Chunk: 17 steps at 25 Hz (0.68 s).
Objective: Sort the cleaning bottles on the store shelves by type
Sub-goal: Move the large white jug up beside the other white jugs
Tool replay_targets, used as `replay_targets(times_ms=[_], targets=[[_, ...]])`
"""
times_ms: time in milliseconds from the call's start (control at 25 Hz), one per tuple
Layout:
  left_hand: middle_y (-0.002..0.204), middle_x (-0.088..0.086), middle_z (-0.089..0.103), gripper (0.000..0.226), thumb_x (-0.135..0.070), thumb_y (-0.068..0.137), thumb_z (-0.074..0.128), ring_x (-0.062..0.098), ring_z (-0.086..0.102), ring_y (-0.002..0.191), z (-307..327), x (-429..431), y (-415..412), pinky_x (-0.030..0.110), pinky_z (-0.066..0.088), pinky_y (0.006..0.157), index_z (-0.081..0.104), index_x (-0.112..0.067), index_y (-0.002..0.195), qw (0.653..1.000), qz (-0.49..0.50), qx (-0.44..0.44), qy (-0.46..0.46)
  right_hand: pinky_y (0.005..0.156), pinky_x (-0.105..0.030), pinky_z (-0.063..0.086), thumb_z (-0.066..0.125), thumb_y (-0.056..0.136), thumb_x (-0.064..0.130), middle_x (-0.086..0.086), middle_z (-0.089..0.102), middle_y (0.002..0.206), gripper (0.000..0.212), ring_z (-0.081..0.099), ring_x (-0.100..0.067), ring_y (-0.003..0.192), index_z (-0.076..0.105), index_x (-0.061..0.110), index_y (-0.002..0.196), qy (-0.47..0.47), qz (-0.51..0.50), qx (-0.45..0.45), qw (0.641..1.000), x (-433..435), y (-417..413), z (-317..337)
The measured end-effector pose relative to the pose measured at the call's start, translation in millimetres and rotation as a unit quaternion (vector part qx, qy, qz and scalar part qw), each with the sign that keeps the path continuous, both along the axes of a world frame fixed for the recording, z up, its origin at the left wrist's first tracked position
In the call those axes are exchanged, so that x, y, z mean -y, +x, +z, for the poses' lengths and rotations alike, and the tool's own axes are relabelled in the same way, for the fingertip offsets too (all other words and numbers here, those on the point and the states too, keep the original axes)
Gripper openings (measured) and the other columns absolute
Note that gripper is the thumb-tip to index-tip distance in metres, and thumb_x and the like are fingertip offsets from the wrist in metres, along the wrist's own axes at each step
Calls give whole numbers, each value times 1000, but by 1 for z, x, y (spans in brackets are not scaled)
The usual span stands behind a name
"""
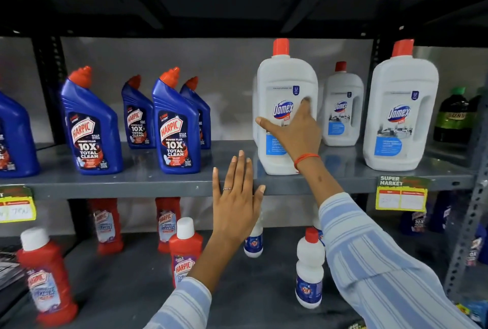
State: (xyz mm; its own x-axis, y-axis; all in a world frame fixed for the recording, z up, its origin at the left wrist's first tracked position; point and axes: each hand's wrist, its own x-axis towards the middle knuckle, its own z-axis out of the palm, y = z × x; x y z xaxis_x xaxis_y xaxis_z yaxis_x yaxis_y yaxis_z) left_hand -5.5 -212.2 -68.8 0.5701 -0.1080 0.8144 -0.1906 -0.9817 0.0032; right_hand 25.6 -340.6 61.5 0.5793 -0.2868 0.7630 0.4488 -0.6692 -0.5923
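Grey metal store shelving (148, 183) against a pale wall, two tiers in sight. Right hand (293, 130) spread flat on the front label of a large white plastic Domex bottle with a red cap (286, 75), fingers fanned wide, thumb out to the left, not closed round anything; a thin orange thread band (306, 158) at the wrist. Left hand (236, 202) open too, fingers straight and together, raised in front of the shelf edge, holding nothing, a ring (227, 188) on one finger; contact with the edge cannot be told. Striped pale blue sleeves (369, 262) on both arms. Upright on the upper tier just right of the touched bottle, a smaller white Domex bottle (343, 107) set further back and another large white Domex bottle (401, 112) at the front. Well to the left, apart, blue angled-neck Harpic bottles with red caps (175, 122). Dark green bottle (453, 115) at far right. Below, red Harpic bottles with white caps (184, 249) and small white bottles with blue labels (310, 268). Yellow price tags (401, 196) on shelf edges.
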Motion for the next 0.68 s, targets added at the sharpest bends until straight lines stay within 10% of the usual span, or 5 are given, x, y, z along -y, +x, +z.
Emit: replay_targets(times_ms=[680], targets=[[154, 11, 26, 63, -47, 98, 11, 24, 25, 142, -4, 1, 3, 47, -5, 114, 30, -9, 145, 1000, 6, 26, 0, 89, -41, 53, 65, 69, 62, -10, 55, 133, 101, 60, -27, 111, 21, 9, 142, -10, -3, -4, 1000, -1, 5, -2]])
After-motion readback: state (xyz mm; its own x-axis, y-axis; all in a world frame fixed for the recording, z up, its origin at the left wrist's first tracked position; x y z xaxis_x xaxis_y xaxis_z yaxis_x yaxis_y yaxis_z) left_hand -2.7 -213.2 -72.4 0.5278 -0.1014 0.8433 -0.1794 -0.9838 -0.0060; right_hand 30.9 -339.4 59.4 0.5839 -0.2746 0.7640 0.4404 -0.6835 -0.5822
